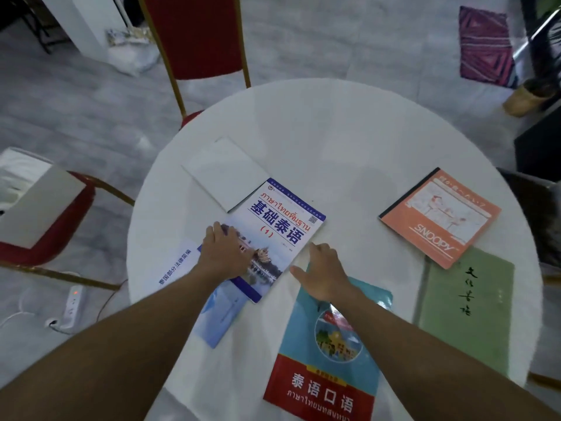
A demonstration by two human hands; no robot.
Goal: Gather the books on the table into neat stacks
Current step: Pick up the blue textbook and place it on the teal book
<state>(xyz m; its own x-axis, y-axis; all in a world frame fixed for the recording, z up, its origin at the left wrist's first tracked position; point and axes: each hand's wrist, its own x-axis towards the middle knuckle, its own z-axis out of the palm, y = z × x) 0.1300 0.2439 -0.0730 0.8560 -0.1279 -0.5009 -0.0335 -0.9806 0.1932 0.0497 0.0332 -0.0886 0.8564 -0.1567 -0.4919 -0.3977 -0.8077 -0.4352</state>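
White round tabletop [349, 141] carries six thin softcover books, scattered. Blue-bordered textbook [282, 229] at centre reads "基础泰语 (1)"; left hand [226, 249] lies spread flat on it. Right hand [321, 273] hovers open just beside. Orange notebook [440, 217], right edge, reads "SNOOPY". Judged light, flexible, glossy; best gripped at spine

Orange notebook [440, 216], green book [467, 308], white round table [349, 141], red chair [194, 34].
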